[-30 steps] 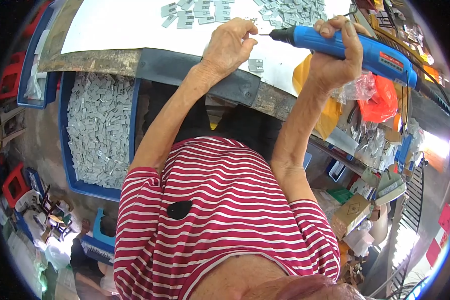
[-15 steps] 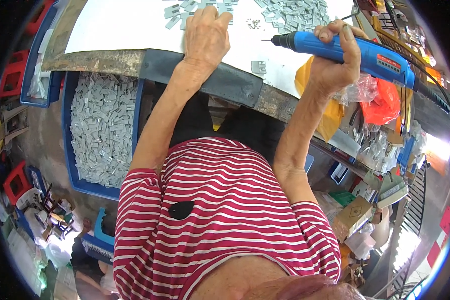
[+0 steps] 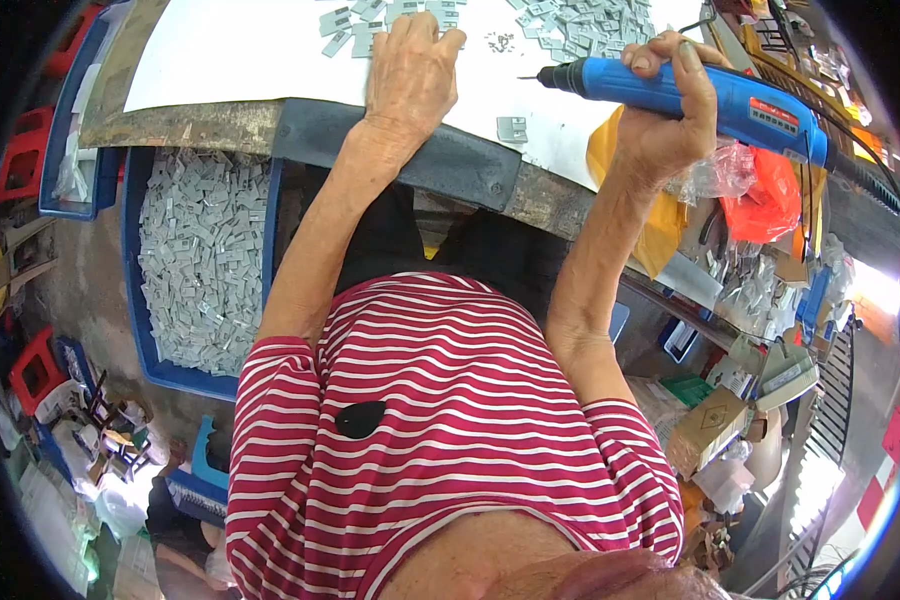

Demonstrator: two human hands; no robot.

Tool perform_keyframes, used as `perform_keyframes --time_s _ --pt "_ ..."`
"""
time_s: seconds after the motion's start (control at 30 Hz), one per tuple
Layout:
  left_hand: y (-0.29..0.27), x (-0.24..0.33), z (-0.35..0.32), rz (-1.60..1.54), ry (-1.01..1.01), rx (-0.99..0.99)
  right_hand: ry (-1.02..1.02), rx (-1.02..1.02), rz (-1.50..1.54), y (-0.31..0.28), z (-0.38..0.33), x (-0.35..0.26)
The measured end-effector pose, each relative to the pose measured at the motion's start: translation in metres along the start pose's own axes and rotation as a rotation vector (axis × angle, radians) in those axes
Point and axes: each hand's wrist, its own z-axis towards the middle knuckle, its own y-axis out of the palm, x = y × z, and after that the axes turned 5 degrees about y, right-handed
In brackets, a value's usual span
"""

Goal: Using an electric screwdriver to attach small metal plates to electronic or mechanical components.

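Observation:
My right hand is wrapped round a blue electric screwdriver. The tool is held above the table, its thin bit pointing left and touching nothing. At the far middle, my left hand rests with bent fingers beside a group of flat grey plastic pieces. Its fingertips are hidden, so what they hold cannot be made out. Between the hands lies a small cluster of tiny dark screws. One grey piece with a small slot lies alone near the front edge, below the bit.
A heap of grey pieces covers the far right of the white-topped table. Left of my legs, a blue crate holds many more. Yellow and red plastic bags hang at the right. Another person shows at lower left.
The view has shifted slightly. Both hands keep nearly the same pose, and the screwdriver stays raised with its bit pointing left.

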Motion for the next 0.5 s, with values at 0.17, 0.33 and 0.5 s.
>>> perform_keyframes --time_s 0.17,0.33,0.5 --pt "-0.0003 0.0038 0.0007 -0.057 0.022 0.021 0.026 -0.002 0.040 0.0009 -0.0007 -0.0005" --pt "-0.0003 -0.0017 0.0046 -0.106 -0.004 -0.026 0.017 -0.022 0.002 0.0005 -0.0009 -0.0004" --pt "-0.0002 0.0011 0.0041 -0.098 0.020 -0.042 0.014 -0.005 0.004 0.0018 -0.0028 -0.0004"
